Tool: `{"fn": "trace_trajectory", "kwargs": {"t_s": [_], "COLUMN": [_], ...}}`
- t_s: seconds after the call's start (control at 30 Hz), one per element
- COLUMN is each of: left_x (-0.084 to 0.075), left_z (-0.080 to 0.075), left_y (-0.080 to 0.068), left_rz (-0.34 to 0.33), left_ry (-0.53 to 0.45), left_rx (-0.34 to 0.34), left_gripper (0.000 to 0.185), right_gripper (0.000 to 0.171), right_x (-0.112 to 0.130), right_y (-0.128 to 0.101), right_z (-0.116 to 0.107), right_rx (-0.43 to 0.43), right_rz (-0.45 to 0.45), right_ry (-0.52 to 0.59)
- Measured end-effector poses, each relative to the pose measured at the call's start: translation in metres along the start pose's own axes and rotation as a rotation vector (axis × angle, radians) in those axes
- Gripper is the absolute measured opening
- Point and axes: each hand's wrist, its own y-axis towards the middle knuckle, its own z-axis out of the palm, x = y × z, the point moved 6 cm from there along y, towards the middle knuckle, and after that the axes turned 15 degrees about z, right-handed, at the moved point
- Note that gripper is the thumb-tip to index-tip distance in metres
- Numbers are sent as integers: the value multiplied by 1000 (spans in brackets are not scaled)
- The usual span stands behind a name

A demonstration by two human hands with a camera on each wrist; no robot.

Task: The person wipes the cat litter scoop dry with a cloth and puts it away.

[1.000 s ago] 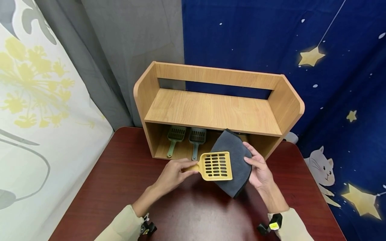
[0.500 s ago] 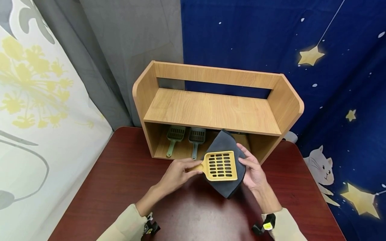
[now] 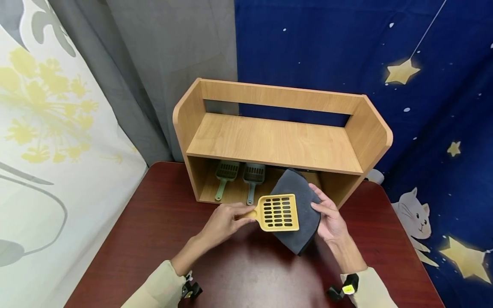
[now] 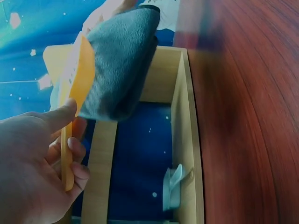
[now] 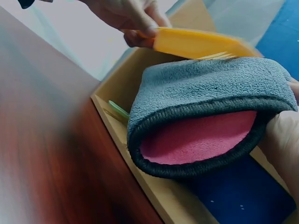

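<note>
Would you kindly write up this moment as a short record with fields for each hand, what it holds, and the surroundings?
Left hand: grips the handle of the yellow slotted scoop
Right hand: holds the grey cloth, folded, pink inside as the right wrist view shows
Contact: the scoop's head lies against the cloth
Shelf unit: wooden, stands at the table's far edge
Lower compartment: two green scoops lie side by side, handles toward the person
Table: dark red wood

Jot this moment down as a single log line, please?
left hand: holds yellow scoop by handle | right hand: holds gray cloth against scoop | shelf: two green scoops in lower bay
</note>
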Motion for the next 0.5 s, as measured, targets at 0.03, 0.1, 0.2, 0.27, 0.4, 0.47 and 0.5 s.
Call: {"fn": "trace_trajectory", "kwargs": {"t_s": [0.03,0.1,0.2,0.27,0.4,0.47,0.5], "left_x": [1,3,6,7,10,12,13], "left_z": [-1,-2,-3,-3,-4,-5,-5], "left_y": [-1,-2,-5,-6,-9,-10,-10], "left_rz": [-4,-13,-27,-34,-52,-63,-70], "left_ry": [11,37,70,91,125,134,136], "left_rx": [8,22,36,44,57,61,62], "left_gripper": [40,40,39,39,39,39,39], "right_gripper": [64,65,67,69,68,65,64], "right_x": [3,8,13,17,26,30,32], "right_y": [-2,-6,-12,-15,-21,-23,-23], "right_z": [0,0,1,2,5,7,8], "right_rx": [-7,-29,-75,-107,-187,-251,-286], "right_rz": [-4,-7,-16,-29,-61,-78,-86], "right_ry": [-12,-31,-88,-124,-220,-306,-354]}}
